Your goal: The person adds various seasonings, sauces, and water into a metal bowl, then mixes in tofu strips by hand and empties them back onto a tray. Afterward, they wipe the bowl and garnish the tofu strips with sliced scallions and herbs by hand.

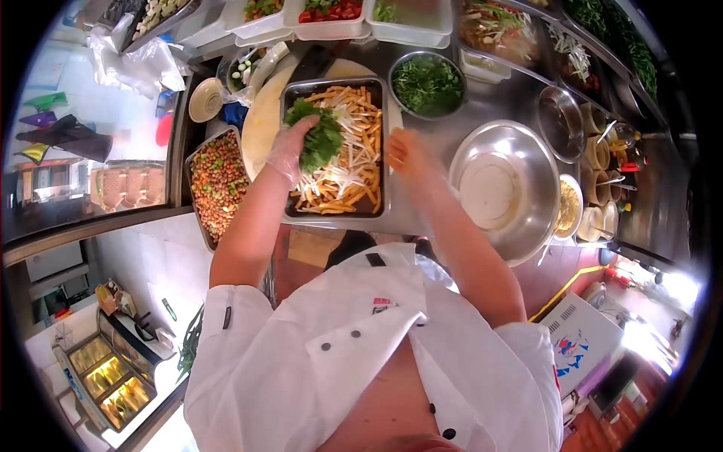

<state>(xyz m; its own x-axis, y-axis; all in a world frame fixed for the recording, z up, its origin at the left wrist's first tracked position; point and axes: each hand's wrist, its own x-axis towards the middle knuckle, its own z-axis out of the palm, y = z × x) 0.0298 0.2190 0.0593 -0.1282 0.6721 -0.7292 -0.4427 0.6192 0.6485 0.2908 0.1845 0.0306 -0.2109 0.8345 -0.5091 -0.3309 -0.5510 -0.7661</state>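
Note:
My left hand (288,147), in a clear plastic glove, grips a bunch of leafy green herbs (322,139) that look like cilantro. It holds them over the left side of a deep metal tray (383,181). Inside the tray lie golden-brown strips (331,203) with white shreds (350,162) heaped along the middle. Beside the tray's right rim is my right hand (404,154), smeared by motion, so its fingers cannot be made out. A round whitish board (260,128) lies partly under the tray.
A metal bowl of chopped greens (428,84) stands behind my right hand. Farther right sits a large steel basin (538,196). To the left is a tray of peanuts and diced vegetables (218,181). Plastic tubs (331,30) line the back; seasoning pots (596,151) stand far right.

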